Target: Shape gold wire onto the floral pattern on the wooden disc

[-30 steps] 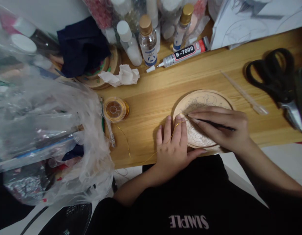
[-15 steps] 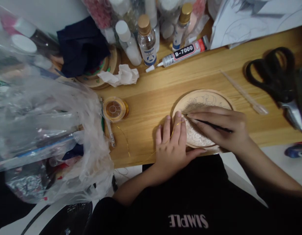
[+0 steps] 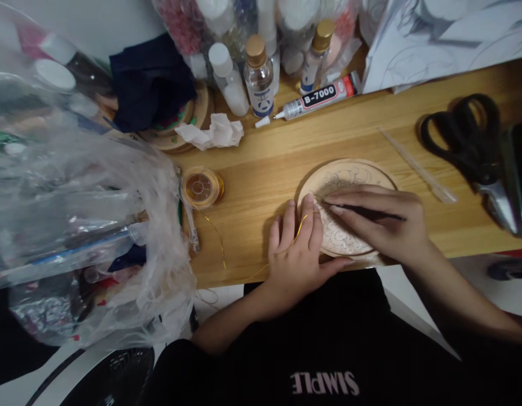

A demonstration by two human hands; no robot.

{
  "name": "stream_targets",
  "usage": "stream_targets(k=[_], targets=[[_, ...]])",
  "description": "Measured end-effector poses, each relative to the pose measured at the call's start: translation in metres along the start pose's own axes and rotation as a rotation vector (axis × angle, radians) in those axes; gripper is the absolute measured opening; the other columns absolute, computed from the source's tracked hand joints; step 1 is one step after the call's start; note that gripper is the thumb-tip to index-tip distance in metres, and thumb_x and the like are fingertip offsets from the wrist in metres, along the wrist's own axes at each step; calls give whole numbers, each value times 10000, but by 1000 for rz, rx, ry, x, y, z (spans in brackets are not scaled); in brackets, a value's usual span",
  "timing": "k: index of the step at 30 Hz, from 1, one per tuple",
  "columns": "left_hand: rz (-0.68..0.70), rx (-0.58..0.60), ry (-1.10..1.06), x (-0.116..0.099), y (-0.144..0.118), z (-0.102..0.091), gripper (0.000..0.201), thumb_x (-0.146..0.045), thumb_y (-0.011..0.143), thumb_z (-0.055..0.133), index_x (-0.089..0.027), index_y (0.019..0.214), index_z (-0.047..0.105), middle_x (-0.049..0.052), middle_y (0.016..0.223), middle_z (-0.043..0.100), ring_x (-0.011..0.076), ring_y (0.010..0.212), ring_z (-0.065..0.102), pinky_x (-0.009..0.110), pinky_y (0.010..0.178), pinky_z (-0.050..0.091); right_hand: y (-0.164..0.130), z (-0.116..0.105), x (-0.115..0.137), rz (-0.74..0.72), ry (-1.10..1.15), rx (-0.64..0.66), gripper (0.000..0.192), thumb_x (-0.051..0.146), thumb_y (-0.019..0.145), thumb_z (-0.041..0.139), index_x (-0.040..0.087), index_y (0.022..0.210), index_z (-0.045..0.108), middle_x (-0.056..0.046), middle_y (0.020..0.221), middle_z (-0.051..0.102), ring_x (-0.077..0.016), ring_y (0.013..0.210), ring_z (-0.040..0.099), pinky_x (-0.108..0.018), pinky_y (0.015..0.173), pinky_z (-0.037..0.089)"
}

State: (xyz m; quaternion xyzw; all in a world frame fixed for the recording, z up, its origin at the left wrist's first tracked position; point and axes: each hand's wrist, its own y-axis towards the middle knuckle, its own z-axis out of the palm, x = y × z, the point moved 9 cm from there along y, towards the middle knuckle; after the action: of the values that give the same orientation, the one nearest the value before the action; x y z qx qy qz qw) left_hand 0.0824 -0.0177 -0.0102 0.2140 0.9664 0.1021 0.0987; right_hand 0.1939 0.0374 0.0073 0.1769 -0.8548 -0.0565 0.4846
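Observation:
A round wooden disc (image 3: 349, 248) with a line drawing of curling shapes lies near the table's front edge. My left hand (image 3: 297, 254) is flat with fingers stretched, its fingertips on the disc's left side. In a pinch, my right hand (image 3: 388, 225) grips slim dark tweezers (image 3: 366, 211), their tip close to my left fingertips over the drawing. A thin gold wire (image 3: 302, 225) runs across the back of my left hand to the fingertips. To the left stands the wire spool (image 3: 202, 188), with gold wire trailing from it. My right hand covers part of the disc.
Beyond the disc lie a B-7000 glue tube (image 3: 318, 98), a crumpled tissue (image 3: 214, 132) and small bottles (image 3: 260, 79). Black scissors (image 3: 468, 135) and a clear plastic stick (image 3: 417, 166) are to the right. Clear plastic bags (image 3: 117, 186) crowd the left side.
The view has shifted slightly. Both hands keep nearly the same place on the disc, with the tweezers tip still beside my left fingertips.

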Motion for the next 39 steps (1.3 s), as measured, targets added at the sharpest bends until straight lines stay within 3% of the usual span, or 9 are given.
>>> stream_targets(k=[15, 26, 39], targets=[[-14, 28, -25, 1, -3, 5, 863, -765, 896, 196, -106, 1296, 584, 112, 1427, 531, 314, 1333, 428, 422, 1016, 346, 0, -1, -1, 25, 1, 0, 210, 128, 802, 684, 233, 975, 738, -30, 929, 758, -172, 888, 722, -298, 793, 587], [-9, 30, -25, 1, -3, 5, 878, -761, 898, 181, -94, 1316, 569, 115, 1438, 518, 320, 1336, 424, 435, 1027, 341, -3, 3, 10, -118, -82, 54, 264, 72, 802, 660, 176, 1036, 726, -96, 965, 749, -197, 924, 718, -316, 820, 597], [-16, 20, -34, 1, -3, 4, 819, -741, 911, 219, -119, 1283, 599, 95, 1427, 533, 309, 1324, 436, 433, 1039, 332, -14, 11, 27, -193, -237, -15, 329, 49, 792, 656, 165, 1099, 673, -135, 1050, 729, -243, 994, 707, -386, 865, 612]])
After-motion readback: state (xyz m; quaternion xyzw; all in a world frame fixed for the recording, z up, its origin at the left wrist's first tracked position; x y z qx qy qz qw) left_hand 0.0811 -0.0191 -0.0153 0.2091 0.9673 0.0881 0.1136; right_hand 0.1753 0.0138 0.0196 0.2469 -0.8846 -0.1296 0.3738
